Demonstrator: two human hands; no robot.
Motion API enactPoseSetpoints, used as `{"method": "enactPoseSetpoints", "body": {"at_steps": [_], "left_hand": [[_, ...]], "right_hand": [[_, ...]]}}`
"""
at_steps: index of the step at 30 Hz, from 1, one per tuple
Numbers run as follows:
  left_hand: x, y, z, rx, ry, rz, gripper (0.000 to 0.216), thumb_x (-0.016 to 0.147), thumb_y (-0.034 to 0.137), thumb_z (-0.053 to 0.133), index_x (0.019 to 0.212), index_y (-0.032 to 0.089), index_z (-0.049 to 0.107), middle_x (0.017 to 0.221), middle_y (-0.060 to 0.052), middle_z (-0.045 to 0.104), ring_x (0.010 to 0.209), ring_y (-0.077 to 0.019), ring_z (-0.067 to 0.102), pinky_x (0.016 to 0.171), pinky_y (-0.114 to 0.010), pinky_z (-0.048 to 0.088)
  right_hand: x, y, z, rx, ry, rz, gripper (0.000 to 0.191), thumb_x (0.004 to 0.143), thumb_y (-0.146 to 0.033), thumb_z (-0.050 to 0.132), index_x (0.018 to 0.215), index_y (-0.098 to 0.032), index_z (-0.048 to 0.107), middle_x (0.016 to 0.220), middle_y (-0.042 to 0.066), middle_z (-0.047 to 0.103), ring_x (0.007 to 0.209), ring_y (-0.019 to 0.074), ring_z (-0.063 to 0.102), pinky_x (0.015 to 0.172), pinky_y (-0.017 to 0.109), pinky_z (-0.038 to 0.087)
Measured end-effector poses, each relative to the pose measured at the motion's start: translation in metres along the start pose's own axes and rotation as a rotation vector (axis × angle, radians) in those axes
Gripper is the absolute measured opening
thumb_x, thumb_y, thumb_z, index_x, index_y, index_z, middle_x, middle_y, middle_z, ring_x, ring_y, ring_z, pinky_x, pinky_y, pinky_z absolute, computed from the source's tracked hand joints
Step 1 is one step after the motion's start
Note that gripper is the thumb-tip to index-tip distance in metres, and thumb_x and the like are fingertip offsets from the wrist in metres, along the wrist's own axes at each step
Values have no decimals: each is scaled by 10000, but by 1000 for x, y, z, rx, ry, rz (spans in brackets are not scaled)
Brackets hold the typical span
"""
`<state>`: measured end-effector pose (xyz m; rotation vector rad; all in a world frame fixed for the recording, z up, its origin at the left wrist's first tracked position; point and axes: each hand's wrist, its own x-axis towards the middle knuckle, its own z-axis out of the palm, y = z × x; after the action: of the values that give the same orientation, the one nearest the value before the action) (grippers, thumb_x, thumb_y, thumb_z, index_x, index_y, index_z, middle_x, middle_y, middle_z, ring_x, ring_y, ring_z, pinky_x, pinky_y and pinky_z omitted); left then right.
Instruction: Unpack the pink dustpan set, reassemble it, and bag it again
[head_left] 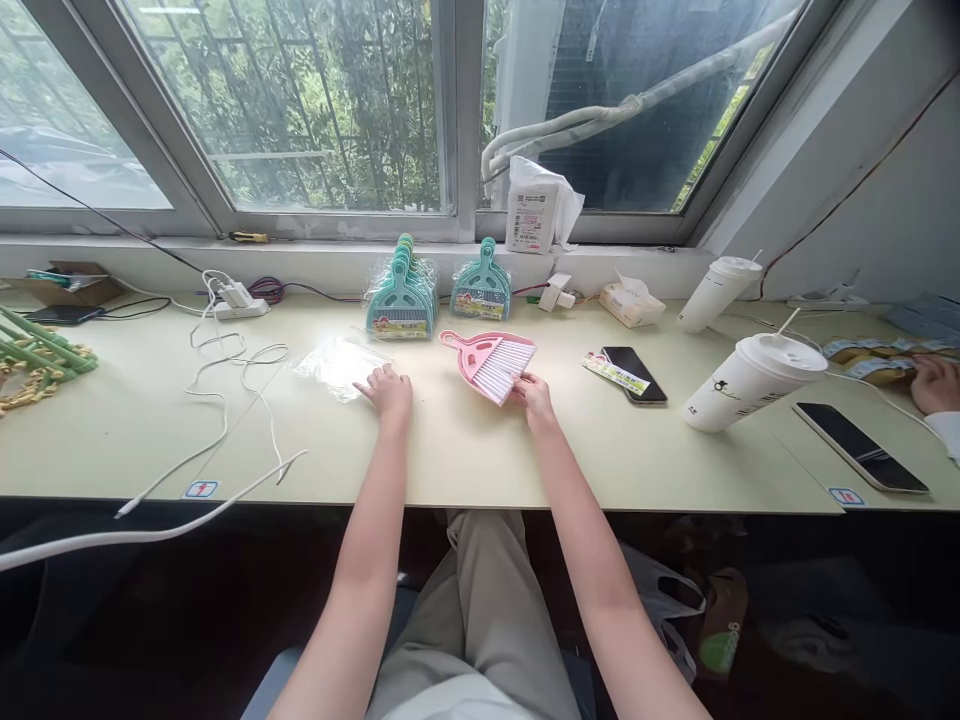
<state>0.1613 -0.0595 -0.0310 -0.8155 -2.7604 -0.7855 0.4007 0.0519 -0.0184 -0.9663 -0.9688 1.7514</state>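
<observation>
A pink dustpan with a small white-bristled brush lying in it is tilted just above the table in front of me. My right hand grips its lower right edge, thumb and fingers closed at the bristle end. To the left, a loose pile of clear plastic bags lies on the table. My left hand rests on the right edge of that pile, palm down with fingers stretched out. Behind, a stack of bagged green dustpan sets and a smaller green group lean at the wall.
Right of me are a phone with label strips, a tissue pack, two white cups and another phone. White cables spread at left. Another person's hand is at the far right.
</observation>
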Motion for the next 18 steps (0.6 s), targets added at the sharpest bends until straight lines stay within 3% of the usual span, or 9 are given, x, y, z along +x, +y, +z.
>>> {"method": "enactPoseSetpoints", "body": {"at_steps": [2,5,8,10,12,14,16,18], "left_hand": [[-4,3,-3,-1,42,27,399,830,207,453,1200,79,526,1197,-235,556,1249,-383,423,1068,-708,49],[-8,9,-13,-74,159,39,385,821,193,470,1184,70,506,1306,-264,447,1350,-401,273,1057,-725,52],[-12,20,-18,-370,227,136,378,866,241,453,1223,119,478,1417,-221,340,1388,-346,226,1108,-625,168],[-17,31,-14,-704,46,188,383,914,321,403,1258,161,457,1356,-182,433,1290,-292,401,1065,-518,340],[-24,44,-6,-1017,-301,151,424,937,403,360,1294,184,427,1246,-147,539,1124,-248,550,931,-435,479],[-31,54,2,-1205,-606,75,479,909,430,435,1327,198,399,1230,-122,568,1037,-228,603,829,-380,529],[-34,59,8,-1280,-726,-3,546,854,394,543,1342,200,393,1270,-113,556,1024,-224,613,789,-349,537],[-33,59,11,-1293,-701,-75,549,841,390,552,1334,188,420,1264,-110,570,1015,-225,617,778,-341,532]], "right_hand": [[0,1,1,-8,-3,-1,145,715,-112,715,774,-153,590,704,12,683,633,124,642,619,242,553],[-1,3,2,-16,-17,-18,172,701,-140,734,780,-159,582,721,15,683,650,127,641,617,246,555],[-3,7,6,-20,-55,-34,197,693,-194,747,785,-167,575,750,16,680,675,131,643,623,247,553],[-4,11,9,-18,-95,-34,209,691,-222,747,792,-170,572,772,18,675,688,132,642,627,249,549],[-4,15,12,-14,-140,-27,202,700,-227,732,805,-172,569,803,25,671,716,134,643,652,252,549],[-4,19,15,-28,-184,-9,184,723,-219,699,839,-172,564,854,41,667,770,142,647,701,265,552],[-3,21,17,-79,-189,1,209,749,-213,650,929,-177,549,961,69,657,855,165,646,752,296,553],[-2,21,17,-200,-90,-85,325,769,-202,591,1083,-192,507,1131,99,605,984,190,616,807,332,540]]}}
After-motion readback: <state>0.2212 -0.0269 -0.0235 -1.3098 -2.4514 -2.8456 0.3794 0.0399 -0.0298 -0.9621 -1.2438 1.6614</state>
